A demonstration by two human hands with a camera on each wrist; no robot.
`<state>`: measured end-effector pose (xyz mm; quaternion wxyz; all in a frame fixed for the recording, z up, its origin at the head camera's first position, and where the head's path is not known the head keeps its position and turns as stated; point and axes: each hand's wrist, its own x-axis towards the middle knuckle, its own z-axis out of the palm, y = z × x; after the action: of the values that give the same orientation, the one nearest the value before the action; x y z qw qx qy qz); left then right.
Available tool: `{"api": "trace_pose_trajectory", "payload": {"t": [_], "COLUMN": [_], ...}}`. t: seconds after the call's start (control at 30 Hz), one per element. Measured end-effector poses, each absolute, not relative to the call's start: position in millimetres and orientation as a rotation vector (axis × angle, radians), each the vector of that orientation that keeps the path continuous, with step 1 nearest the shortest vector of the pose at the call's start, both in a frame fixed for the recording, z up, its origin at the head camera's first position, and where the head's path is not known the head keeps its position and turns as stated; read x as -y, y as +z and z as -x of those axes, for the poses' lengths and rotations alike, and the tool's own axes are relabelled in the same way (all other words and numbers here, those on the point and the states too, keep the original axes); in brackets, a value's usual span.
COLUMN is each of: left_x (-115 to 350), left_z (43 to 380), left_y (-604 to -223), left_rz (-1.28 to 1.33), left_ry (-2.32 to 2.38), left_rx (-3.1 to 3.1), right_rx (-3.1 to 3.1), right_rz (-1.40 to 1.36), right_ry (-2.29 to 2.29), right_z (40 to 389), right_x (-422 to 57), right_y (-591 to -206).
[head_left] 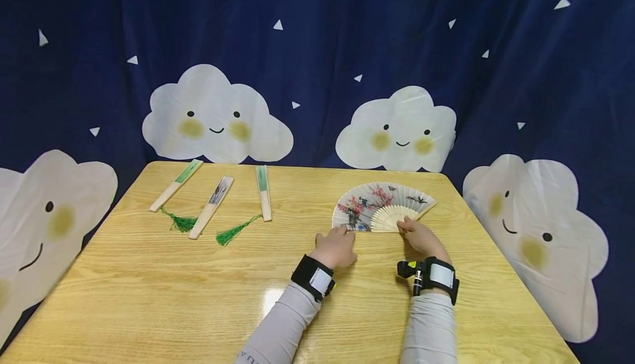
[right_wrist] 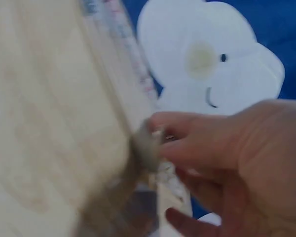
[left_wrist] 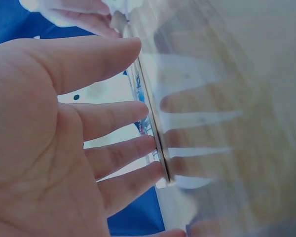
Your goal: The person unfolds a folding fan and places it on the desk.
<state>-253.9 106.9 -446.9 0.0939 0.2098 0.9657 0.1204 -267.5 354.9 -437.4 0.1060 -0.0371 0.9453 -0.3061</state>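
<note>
An unfolded hand fan (head_left: 358, 203), printed with pink blossoms and dark birds, lies spread on the right side of the table, its pale ribs toward the near edge. At the base of those ribs, my right hand (head_left: 420, 238) pinches the fan between thumb and forefinger. My left hand (head_left: 335, 248) is at the fan's near left corner. The left wrist view shows its fingers (left_wrist: 116, 118) stretched out straight, tips at the fan's edge. In the right wrist view the pinched rib end is blurred, with the fan leaf (right_wrist: 119, 54) running away from it.
On the left of the wooden table (head_left: 163, 287) lie three folded fans: a green-topped one (head_left: 176, 186), a grey-printed one (head_left: 211, 208) and another green-topped one (head_left: 264, 193). Green tassels (head_left: 233, 235) trail from two. A dark blue curtain (head_left: 317, 33) with smiling clouds hangs behind.
</note>
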Motion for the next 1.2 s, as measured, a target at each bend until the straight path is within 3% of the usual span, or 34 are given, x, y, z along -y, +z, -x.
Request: {"api": "trace_pose_trajectory", "payload": {"t": [0.3,0.6,1.2], "left_x": [-106.8,-108.5,-120.5], "left_z": [256.2,267.6,317.5], "left_y": [-447.2,-449.5,-451.5], "left_rz": [-0.624,-0.611,-0.486], "left_ry": [0.396,0.453,0.536], "left_rx": [-2.837,-2.808,-2.802], "right_rx": [-3.023,-3.079,-3.137], "right_rz": [-0.208,-0.358,-0.574], "right_ry": [-0.798,-0.789,-0.793], "right_z": [281.1,292.6,320.0], "right_x": [-342.3,-337.2,-329.8], "right_y": [-446.5,-452.0,-455.6]}}
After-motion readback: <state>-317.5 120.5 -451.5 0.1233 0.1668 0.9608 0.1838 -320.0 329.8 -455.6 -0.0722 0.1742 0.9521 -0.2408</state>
